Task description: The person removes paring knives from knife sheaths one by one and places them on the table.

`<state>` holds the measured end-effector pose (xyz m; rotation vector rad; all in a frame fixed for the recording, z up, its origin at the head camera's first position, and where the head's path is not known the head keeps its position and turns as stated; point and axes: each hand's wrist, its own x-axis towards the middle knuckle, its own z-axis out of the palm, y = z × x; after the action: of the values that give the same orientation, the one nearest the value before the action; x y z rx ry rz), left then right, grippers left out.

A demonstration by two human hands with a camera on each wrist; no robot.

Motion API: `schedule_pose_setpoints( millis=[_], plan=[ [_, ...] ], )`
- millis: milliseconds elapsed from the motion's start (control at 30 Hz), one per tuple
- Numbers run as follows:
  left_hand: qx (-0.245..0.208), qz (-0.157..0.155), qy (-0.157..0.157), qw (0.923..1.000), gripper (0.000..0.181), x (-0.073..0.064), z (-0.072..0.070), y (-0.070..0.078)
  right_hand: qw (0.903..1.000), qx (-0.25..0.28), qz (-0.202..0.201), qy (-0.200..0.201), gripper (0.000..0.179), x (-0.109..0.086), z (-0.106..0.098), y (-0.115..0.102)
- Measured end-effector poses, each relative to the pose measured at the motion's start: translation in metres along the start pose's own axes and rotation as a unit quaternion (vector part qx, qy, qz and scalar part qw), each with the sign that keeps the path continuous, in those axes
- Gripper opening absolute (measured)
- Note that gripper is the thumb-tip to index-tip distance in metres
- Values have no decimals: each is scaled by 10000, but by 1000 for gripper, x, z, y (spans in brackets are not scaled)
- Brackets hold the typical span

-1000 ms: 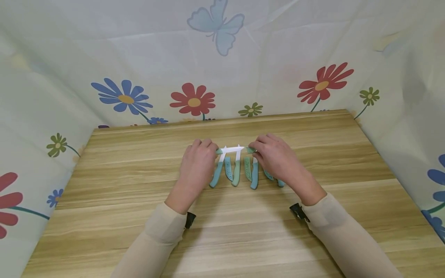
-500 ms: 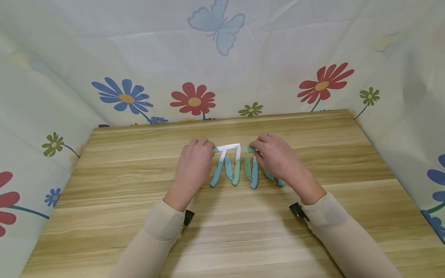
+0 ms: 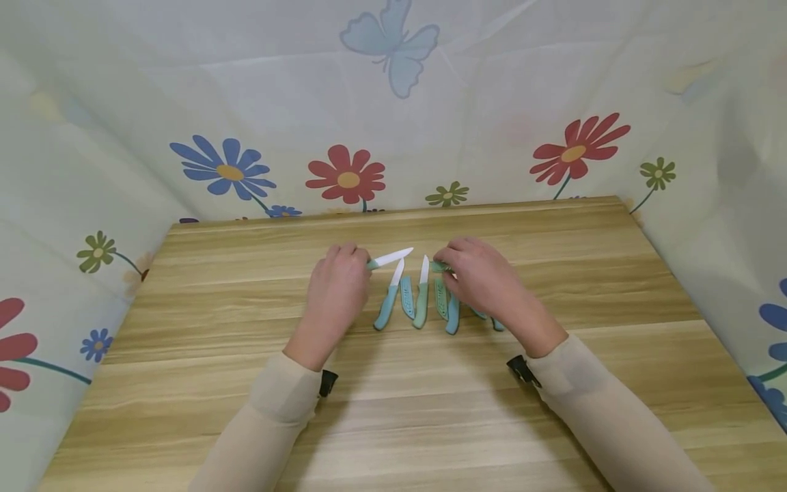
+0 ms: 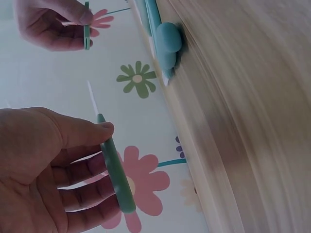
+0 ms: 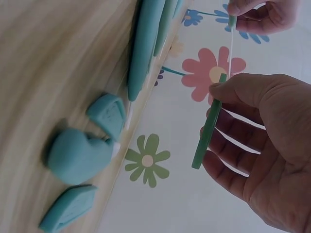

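Observation:
My left hand (image 3: pixel 337 283) pinches a small knife by its green handle (image 4: pixel 118 174), thumb on one side and fingers on the other. Its white blade (image 3: pixel 392 257) points right, tip slightly raised. Opposite it, my right hand (image 3: pixel 488 277) pinches a green blade sheath (image 5: pixel 209 128) between thumb and fingers. A gap separates the blade tip from the sheath. Below the hands lie a blue-handled knife (image 3: pixel 386 307), a blue sheath (image 3: pixel 407 298), a green-handled knife (image 3: pixel 421 307), a green sheath (image 3: pixel 440 297) and another blue-handled knife (image 3: pixel 452 318), partly behind my right hand.
Farther right, a blue knife handle (image 3: pixel 498 324) shows from under the right hand, which hides more of that end of the row. The wooden table (image 3: pixel 246 383) is bordered by a flower-printed curtain (image 3: pixel 277 89) at the back and sides.
My left hand has drawn the knife to the left, widening the gap between its tip and the sheath. The blade has tilted more upward. The right hand stays nearly in place.

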<state>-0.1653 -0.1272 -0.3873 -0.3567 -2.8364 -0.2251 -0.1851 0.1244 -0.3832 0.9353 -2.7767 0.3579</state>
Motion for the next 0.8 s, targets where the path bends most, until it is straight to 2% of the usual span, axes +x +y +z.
schedule_pose_setpoints(
  millis=[333,600,800],
  plan=[
    [-81,-279,-72,9996,9,-3,-6,-10,9980,-149,105,-612,28,22,2,-13],
    [-198,-563,-280,9978,10,-6,-6,-18,9954,212,223,-906,29,38,5,-24],
    [-297,-738,-364,9962,12,-7,-5,-24,9914,360,285,-1227,41,49,7,-33]
  ],
)
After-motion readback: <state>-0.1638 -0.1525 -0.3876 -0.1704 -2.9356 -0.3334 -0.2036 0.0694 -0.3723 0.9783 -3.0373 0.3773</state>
